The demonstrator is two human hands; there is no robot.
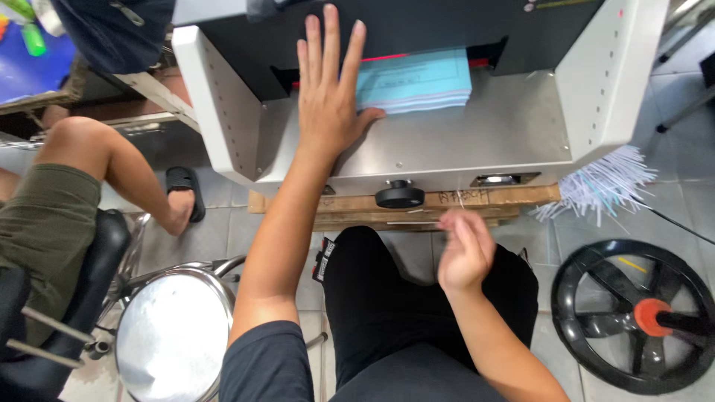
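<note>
While its fingers spread flat and straight, the left hand point(328, 97) presses palm-down on the steel bed point(477, 138) of a paper cutter point(596, 82), its thumb touching the near left corner of a light-blue paper stack point(417, 82) that sits pushed under the cutter's dark housing. The right hand point(465, 249) hangs blurred over the person's lap, holding nothing, fingers loosely curled. A black knob point(400, 195) sits on the cutter's front edge. Paper trimmings point(603, 186) fan out at right; a steel stool point(175, 335) stands at left
</note>
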